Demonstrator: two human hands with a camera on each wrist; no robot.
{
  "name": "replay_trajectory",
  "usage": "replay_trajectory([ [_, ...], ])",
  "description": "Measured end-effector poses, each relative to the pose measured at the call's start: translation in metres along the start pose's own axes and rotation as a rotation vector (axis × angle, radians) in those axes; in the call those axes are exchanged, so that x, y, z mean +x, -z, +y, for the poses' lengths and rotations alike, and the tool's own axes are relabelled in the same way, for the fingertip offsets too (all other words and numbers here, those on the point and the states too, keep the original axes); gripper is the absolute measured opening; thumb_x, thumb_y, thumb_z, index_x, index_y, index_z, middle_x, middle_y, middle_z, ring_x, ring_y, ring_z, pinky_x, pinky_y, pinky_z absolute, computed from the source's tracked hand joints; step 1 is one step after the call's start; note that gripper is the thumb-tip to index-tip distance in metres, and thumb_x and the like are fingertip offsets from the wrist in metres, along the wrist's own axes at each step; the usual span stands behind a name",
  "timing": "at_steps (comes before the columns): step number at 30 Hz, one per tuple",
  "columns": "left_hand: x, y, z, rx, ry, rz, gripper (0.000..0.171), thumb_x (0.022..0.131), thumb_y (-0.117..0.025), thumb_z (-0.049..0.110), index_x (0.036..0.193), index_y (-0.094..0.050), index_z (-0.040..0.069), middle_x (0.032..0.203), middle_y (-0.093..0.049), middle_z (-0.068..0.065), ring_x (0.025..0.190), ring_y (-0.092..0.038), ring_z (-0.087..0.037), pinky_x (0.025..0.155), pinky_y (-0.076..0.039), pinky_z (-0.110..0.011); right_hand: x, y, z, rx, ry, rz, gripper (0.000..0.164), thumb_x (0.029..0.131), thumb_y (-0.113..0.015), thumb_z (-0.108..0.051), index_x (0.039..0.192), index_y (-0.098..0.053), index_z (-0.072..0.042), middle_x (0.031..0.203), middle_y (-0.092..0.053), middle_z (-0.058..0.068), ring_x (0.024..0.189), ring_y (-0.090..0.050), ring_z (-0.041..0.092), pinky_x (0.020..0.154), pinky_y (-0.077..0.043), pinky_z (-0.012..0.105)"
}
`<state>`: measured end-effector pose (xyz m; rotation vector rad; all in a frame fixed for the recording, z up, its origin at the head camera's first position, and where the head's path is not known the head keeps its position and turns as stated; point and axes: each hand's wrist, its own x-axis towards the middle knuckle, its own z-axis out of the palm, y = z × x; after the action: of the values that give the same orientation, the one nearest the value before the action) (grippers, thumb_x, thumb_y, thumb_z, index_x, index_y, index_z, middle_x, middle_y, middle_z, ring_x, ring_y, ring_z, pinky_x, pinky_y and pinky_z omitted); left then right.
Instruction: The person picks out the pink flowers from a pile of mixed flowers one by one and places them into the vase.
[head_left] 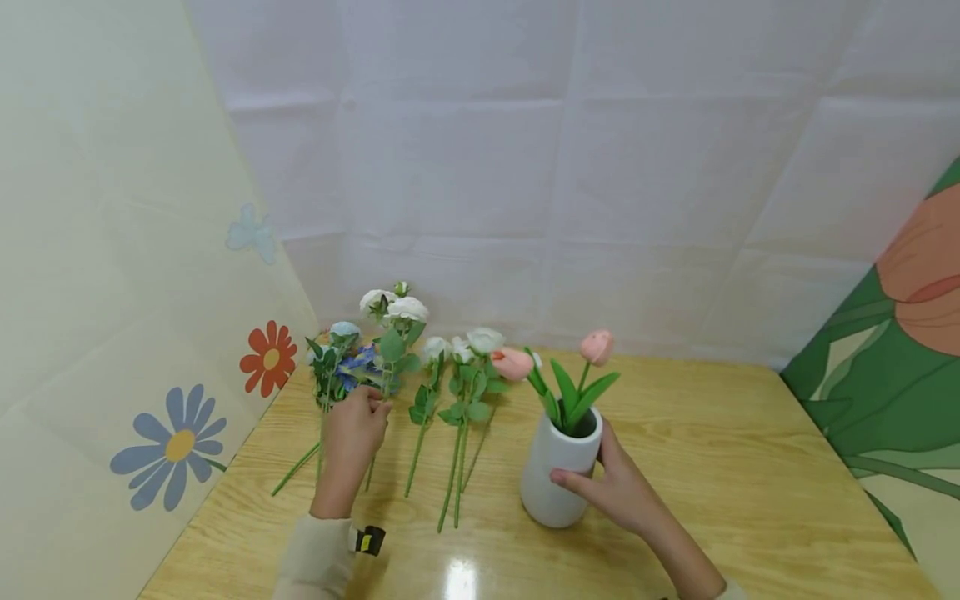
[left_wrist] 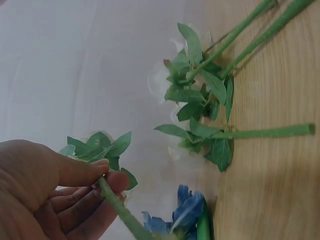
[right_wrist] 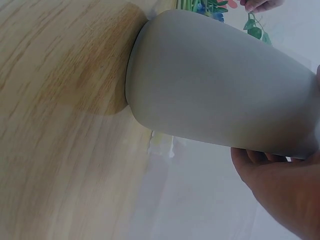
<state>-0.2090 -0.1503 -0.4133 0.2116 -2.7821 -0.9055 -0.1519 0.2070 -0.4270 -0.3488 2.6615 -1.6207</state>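
Between thumb and fingers, my left hand [head_left: 355, 429] pinches the green stem [left_wrist: 120, 207] of a white flower [head_left: 407, 309], whose head stands raised above the table in the head view. My right hand [head_left: 618, 483] grips the side of a white vase [head_left: 551, 471], thumb across its front. The vase stands on the table, and two pink tulips [head_left: 597, 347] with green leaves rise from its mouth. In the right wrist view the vase wall [right_wrist: 215, 80] fills the middle, and the fingers [right_wrist: 245, 165] curl behind it.
Several white flowers [head_left: 485, 339] lie on the wooden table [head_left: 697, 450] between the hands, stems toward me. Blue flowers [head_left: 358, 367] and a pale blue one [head_left: 345, 329] lie at the far left. A pale cloth wall [head_left: 465, 183] closes the back; printed panels flank the sides.
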Motion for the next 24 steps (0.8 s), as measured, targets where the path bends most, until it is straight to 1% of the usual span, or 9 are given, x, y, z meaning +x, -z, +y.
replay_trajectory([
  [2, 0.0, -0.003, 0.005, -0.002, 0.005, -0.014, 0.032, 0.098, -0.068, 0.025, 0.119, -0.067, 0.0, 0.095, -0.075, -0.008, 0.069, -0.067, -0.019, 0.067, -0.056, -0.041, 0.0, 0.0, 0.0, 0.0, -0.003, -0.002, 0.096, 0.087, -0.081, -0.03, 0.157, -0.019, -0.008, 0.152, -0.042, 0.023, 0.136, -0.046, 0.044, 0.107, -0.041, 0.064],
  [4, 0.001, -0.007, 0.009, -0.025, 0.005, -0.027, 0.031, 0.098, -0.068, 0.024, 0.118, -0.067, 0.001, 0.096, -0.075, -0.008, 0.072, -0.068, -0.02, 0.069, -0.057, -0.041, -0.001, 0.0, 0.0, -0.006, 0.001, 0.001, 0.097, 0.087, -0.081, -0.029, 0.157, -0.018, -0.008, 0.151, -0.042, 0.024, 0.136, -0.046, 0.044, 0.106, -0.041, 0.064],
  [6, 0.001, -0.011, 0.013, -0.032, -0.01, -0.022, 0.029, 0.098, -0.069, 0.023, 0.116, -0.067, 0.001, 0.095, -0.075, -0.008, 0.072, -0.068, -0.02, 0.067, -0.056, -0.04, -0.001, 0.0, 0.0, -0.01, 0.01, 0.006, 0.096, 0.087, -0.081, -0.029, 0.157, -0.019, -0.007, 0.151, -0.042, 0.024, 0.135, -0.046, 0.044, 0.106, -0.041, 0.064],
  [10, 0.0, -0.021, 0.019, -0.037, -0.047, -0.011, 0.027, 0.097, -0.07, 0.022, 0.113, -0.068, 0.001, 0.093, -0.075, -0.009, 0.069, -0.068, -0.02, 0.059, -0.054, -0.036, -0.001, 0.0, 0.0, -0.01, 0.03, 0.008, 0.095, 0.088, -0.081, -0.027, 0.156, -0.02, -0.005, 0.15, -0.043, 0.025, 0.135, -0.046, 0.045, 0.107, -0.04, 0.065],
  [12, 0.0, -0.026, 0.021, -0.046, -0.054, -0.012, 0.026, 0.096, -0.071, 0.022, 0.112, -0.068, 0.002, 0.093, -0.075, -0.009, 0.069, -0.068, -0.02, 0.059, -0.054, -0.036, 0.0, 0.0, -0.001, -0.011, 0.027, 0.004, 0.095, 0.088, -0.081, -0.027, 0.156, -0.019, -0.005, 0.15, -0.043, 0.025, 0.135, -0.046, 0.045, 0.107, -0.04, 0.065],
  [17, -0.001, -0.038, 0.025, -0.047, -0.079, -0.008, 0.023, 0.094, -0.074, 0.021, 0.107, -0.067, 0.004, 0.091, -0.074, -0.007, 0.071, -0.068, -0.021, 0.06, -0.054, -0.036, 0.0, 0.001, -0.002, -0.009, 0.016, 0.002, 0.096, 0.088, -0.081, -0.028, 0.157, -0.018, -0.006, 0.15, -0.042, 0.025, 0.135, -0.046, 0.045, 0.107, -0.041, 0.065],
  [22, -0.003, -0.048, 0.027, -0.036, -0.112, -0.019, 0.021, 0.093, -0.074, 0.019, 0.105, -0.067, 0.004, 0.086, -0.073, -0.005, 0.064, -0.065, -0.019, 0.056, -0.052, -0.034, 0.0, 0.0, -0.001, -0.007, 0.013, 0.005, 0.096, 0.087, -0.081, -0.028, 0.157, -0.019, -0.006, 0.151, -0.042, 0.025, 0.135, -0.046, 0.045, 0.107, -0.04, 0.065],
  [24, -0.004, -0.052, 0.027, -0.022, -0.141, -0.018, 0.02, 0.092, -0.075, 0.017, 0.103, -0.067, 0.003, 0.084, -0.072, -0.006, 0.064, -0.065, -0.019, 0.057, -0.053, -0.035, 0.0, 0.0, -0.001, -0.008, 0.01, 0.008, 0.097, 0.087, -0.082, -0.028, 0.157, -0.019, -0.006, 0.151, -0.042, 0.025, 0.136, -0.046, 0.045, 0.107, -0.04, 0.065],
])
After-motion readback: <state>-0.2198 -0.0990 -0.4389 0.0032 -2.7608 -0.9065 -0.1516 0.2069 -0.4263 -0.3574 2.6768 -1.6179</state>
